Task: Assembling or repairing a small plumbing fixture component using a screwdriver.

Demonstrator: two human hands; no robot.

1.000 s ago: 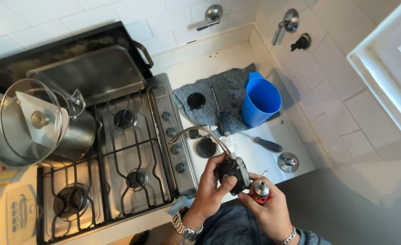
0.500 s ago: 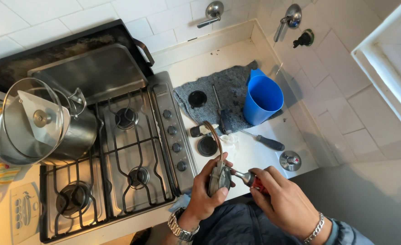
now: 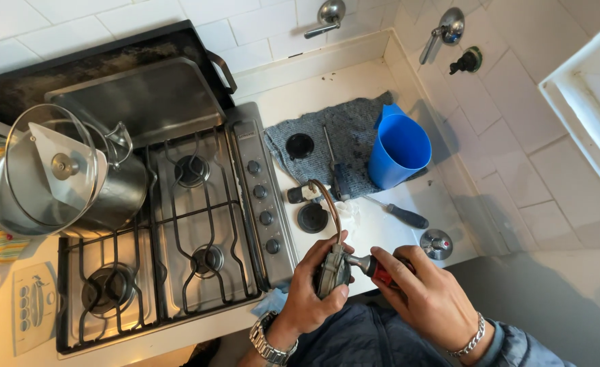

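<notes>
My left hand (image 3: 310, 292) grips a round dark metal burner part (image 3: 332, 272) on edge; a thin curved copper tube (image 3: 326, 204) rises from it. My right hand (image 3: 426, 299) holds a short red-handled tool (image 3: 379, 269) whose metal tip meets the side of the part. Both hands are at the front edge of the white counter (image 3: 375, 228), right of the gas hob (image 3: 178, 231). A watch is on my left wrist and a chain bracelet on my right.
On the counter lie a grey cloth (image 3: 327, 146) with a black burner cap (image 3: 300, 146), a blue plastic jug (image 3: 398, 149), another burner cap (image 3: 312, 217), a screwdriver (image 3: 398, 212) and a small metal cap (image 3: 436, 242). A lidded steel pot (image 3: 62, 180) and a tray (image 3: 137, 102) sit on the hob.
The burner part was turned from flat to on edge in my left hand. My right hand shifted the red-handled tool from beside the part onto its side.
</notes>
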